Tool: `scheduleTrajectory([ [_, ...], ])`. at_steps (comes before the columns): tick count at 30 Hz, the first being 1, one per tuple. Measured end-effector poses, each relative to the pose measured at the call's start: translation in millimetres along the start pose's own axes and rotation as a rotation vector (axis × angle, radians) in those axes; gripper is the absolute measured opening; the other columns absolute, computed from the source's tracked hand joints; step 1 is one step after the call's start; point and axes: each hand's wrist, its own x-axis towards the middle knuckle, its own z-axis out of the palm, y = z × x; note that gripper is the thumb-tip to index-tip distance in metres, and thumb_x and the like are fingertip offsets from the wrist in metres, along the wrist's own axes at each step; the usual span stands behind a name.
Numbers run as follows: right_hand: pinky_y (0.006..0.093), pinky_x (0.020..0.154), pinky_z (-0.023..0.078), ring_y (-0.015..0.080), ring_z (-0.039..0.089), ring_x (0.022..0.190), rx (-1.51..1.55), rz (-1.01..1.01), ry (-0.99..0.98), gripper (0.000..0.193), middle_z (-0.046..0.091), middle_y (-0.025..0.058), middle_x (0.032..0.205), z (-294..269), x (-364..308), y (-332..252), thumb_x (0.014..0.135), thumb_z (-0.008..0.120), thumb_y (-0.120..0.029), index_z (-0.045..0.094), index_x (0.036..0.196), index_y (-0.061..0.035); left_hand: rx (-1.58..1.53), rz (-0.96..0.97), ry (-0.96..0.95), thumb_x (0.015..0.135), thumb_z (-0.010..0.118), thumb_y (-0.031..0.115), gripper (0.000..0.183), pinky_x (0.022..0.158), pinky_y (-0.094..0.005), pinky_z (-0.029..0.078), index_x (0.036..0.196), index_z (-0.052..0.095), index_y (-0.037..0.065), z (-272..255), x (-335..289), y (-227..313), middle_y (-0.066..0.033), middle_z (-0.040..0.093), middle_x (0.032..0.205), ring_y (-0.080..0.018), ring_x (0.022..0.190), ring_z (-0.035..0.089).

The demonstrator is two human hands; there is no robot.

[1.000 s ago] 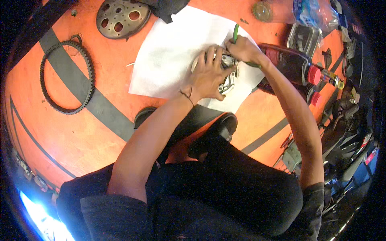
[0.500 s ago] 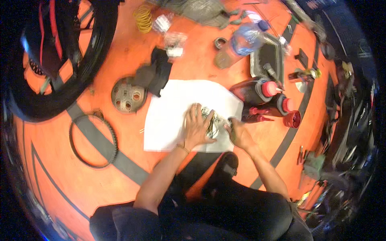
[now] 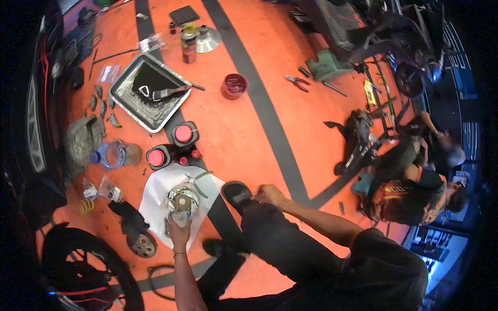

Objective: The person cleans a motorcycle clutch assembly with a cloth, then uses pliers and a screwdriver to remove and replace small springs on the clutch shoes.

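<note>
1 round metal assembly, 1 white sheet, 1 green-handled pliers, 1 red-handled pliers, 2 large red-capped bottles, 1 clear bottle, 1 tray, 1 red cup.

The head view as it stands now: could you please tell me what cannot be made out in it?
- Head view: the underside of the round metal part, hidden by the part itself.
- Head view: the edge under the left hand, covered by its fingers.
- Head view: whether the right hand holds something small; its fingers are too small and blurred.
- Head view: the black belt's right side, hidden by the left forearm.
- Head view: the wheel's bottom, cut off by the lower edge.
</note>
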Motion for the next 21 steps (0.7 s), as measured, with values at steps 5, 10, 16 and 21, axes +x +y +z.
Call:
scheduleTrajectory([
  [5,0.0480,0.074,0.054,0.0400,0.068,0.081,-0.205,0.323,-0.073,0.026,0.068,0.0223,0.088,-6.5,-189.4,130.0,0.076,0.060,-0.015,0.068,0.098,-0.0036,-0.400,-0.125,0.002,0.087,0.073,0.037,0.068,0.083,-0.0368,0.049,0.133,0.049,-0.008,-82.0,-98.5,-46.9,-0.0170,0.062,0.105,-0.0238,0.096,0.060],
  [10,0.0443,0.068,0.054,0.0330,0.066,0.072,-0.394,0.258,-0.355,0.020,0.063,0.0127,0.062,-59.5,-332.9,135.3,0.063,0.065,-0.024,0.062,0.055,-0.0065,-0.453,-0.038,0.009,0.088,0.070,0.026,0.040,0.070,-0.0341,0.048,0.113,0.061,-0.005,-184.8,-226.6,-28.7,-0.0087,0.061,0.085,-0.0167,0.078,0.058],
  [16,0.0491,0.059,0.056,0.0359,0.064,0.063,0.726,0.744,-0.071,0.064,0.064,0.0271,0.074,-200.8,-398.2,61.0,0.091,0.056,-0.055,0.066,0.086,0.0076,-0.359,0.261,0.024,0.087,0.070,0.024,0.032,0.078,-0.0413,0.052,0.105,0.066,-0.002,-201.1,-318.5,43.0,-0.0151,0.069,0.094,-0.0254,0.088,0.066],
  [21,0.0471,0.050,0.043,0.0319,0.046,0.050,1.273,0.576,0.096,0.057,0.052,0.0246,0.070,-299.9,-353.1,35.6,0.102,0.043,-0.044,0.059,0.104,0.0112,-0.816,-0.283,-0.193,0.089,0.071,0.030,0.042,0.069,-0.0329,0.053,0.112,0.068,-0.004,-243.1,-372.5,175.0,-0.0107,0.070,0.090,-0.0188,0.074,0.064],
])
